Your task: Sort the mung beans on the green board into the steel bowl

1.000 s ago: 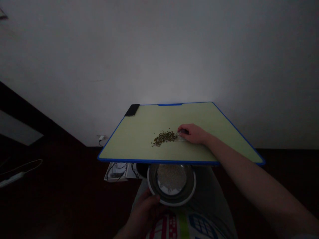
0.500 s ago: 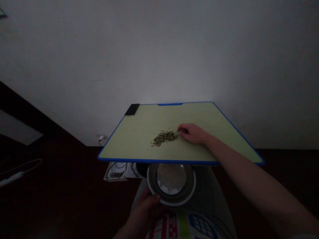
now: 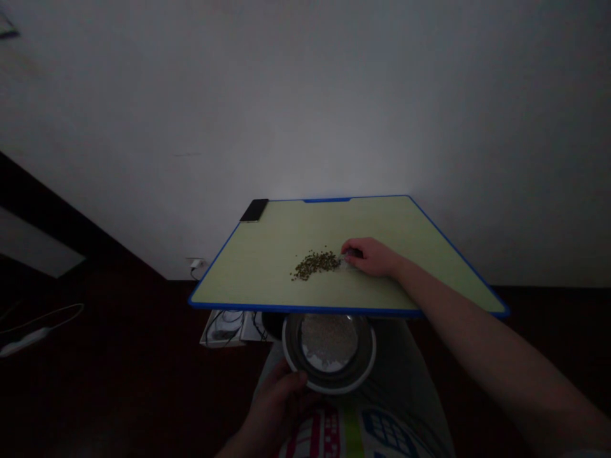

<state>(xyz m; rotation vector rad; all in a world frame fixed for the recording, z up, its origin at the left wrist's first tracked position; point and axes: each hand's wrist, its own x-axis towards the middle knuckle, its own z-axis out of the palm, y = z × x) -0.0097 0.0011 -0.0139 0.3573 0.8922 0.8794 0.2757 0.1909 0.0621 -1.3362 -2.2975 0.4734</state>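
Note:
My left hand (image 3: 281,397) grips the near-left rim of a round metal bowl (image 3: 365,369), held just below the table's front edge. Pale grains (image 3: 329,340) lie in the bowl. On the pale-green folding table (image 3: 267,280) with its blue border, small brown-green grains (image 3: 312,264) are spread in a loose heap. My right hand (image 3: 370,256) rests at the heap's right end, its fingers curled around a small thing, partly clear and partly dark (image 3: 344,261). The fingers hide most of it, and its kind cannot be made out.
A black phone (image 3: 254,210) lies at the table's far-left corner. Beneath the table's left side stands a white box with cables (image 3: 224,331). A printed bag (image 3: 353,432) is at my lap. The wall (image 3: 334,114) rises behind the table, with a plugged-in charger (image 3: 195,263) at left.
The whole view has shifted very slightly. My right hand stays at the heap's right end, and more of the clear thing shows at its fingertips. My left hand and the bowl hold still.

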